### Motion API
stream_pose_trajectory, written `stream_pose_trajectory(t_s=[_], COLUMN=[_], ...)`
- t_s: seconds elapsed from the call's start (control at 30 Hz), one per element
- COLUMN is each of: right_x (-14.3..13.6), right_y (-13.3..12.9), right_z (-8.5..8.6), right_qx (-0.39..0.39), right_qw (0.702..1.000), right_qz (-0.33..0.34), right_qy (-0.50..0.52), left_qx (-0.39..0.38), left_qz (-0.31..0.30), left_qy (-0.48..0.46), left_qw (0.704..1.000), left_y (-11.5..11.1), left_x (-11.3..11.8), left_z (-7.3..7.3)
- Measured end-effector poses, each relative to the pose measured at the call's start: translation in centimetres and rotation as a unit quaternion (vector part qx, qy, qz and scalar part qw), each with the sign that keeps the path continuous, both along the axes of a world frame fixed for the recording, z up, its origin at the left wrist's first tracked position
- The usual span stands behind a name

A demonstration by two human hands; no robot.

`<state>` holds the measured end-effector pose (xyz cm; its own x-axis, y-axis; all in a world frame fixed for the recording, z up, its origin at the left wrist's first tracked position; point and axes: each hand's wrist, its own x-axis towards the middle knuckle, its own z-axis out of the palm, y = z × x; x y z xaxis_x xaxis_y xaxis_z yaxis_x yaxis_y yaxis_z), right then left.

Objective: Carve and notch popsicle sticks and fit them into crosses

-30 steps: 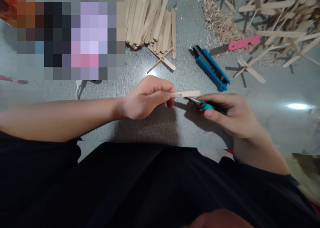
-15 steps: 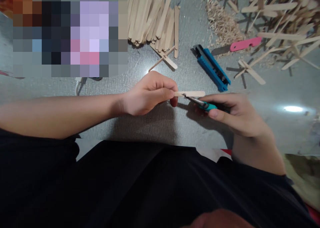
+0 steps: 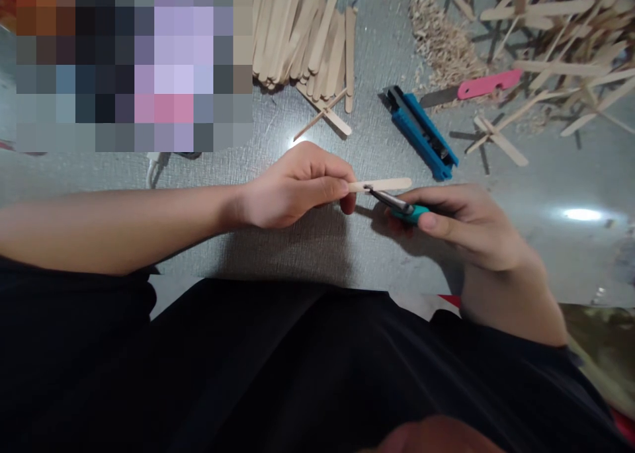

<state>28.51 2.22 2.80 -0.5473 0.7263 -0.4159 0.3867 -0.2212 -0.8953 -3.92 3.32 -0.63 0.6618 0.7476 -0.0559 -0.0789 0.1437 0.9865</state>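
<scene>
Two bare hands meet over a grey table (image 3: 550, 254), between them a flat wooden stick (image 3: 394, 184). The left hand (image 3: 301, 185) pinches one end of the stick between thumb and fingers, its rounded far end pointing right. The right hand (image 3: 483, 228) is wrapped around a teal-handled tool (image 3: 414, 215), whose metal tip touches the stick near the left fingertips, at a small dark mark. Beyond lie a row of loose sticks (image 3: 285, 36), a blue cutter (image 3: 421, 132), a pink-handled knife (image 3: 489, 84), wood shavings (image 3: 441, 40) and a heap of crossed sticks (image 3: 560, 10).
</scene>
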Motion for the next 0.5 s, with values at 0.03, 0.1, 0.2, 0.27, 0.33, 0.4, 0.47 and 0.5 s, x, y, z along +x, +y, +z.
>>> stream_pose_trajectory(t_s=[0.03, 0.1, 0.2, 0.27, 0.33, 0.4, 0.47, 0.5], right_x=[0.12, 0.24, 0.04, -0.20, -0.40, -0.53, -0.61, -0.65], right_y=[-0.02, -0.01, 0.03, 0.05, 0.07, 0.12, 0.19, 0.22], right_z=[-0.05, -0.14, -0.18, -0.22, -0.32, -0.48, -0.65, -0.74], right_qx=[-0.026, -0.050, -0.016, 0.023, 0.067, 0.107, 0.132, 0.139], right_qw=[1.000, 0.999, 1.000, 1.000, 0.998, 0.994, 0.990, 0.989], right_qz=[0.007, 0.014, 0.012, 0.012, 0.015, 0.019, 0.027, 0.032], right_qy=[0.006, 0.011, 0.002, -0.002, 0.001, 0.015, 0.033, 0.041], left_qx=[-0.003, -0.007, -0.008, -0.008, -0.009, -0.014, -0.022, -0.025], left_qz=[0.000, -0.005, -0.009, -0.007, -0.004, -0.005, -0.010, -0.013], left_qy=[0.001, 0.004, 0.002, -0.001, -0.008, -0.017, -0.028, -0.032], left_qw=[1.000, 1.000, 1.000, 1.000, 1.000, 1.000, 0.999, 0.999], left_y=[-0.02, -0.06, -0.10, -0.13, -0.17, -0.23, -0.30, -0.33], left_x=[-0.02, -0.06, -0.11, -0.10, -0.07, -0.04, -0.01, 0.01], left_z=[0.04, 0.11, 0.17, 0.18, 0.17, 0.13, 0.08, 0.07])
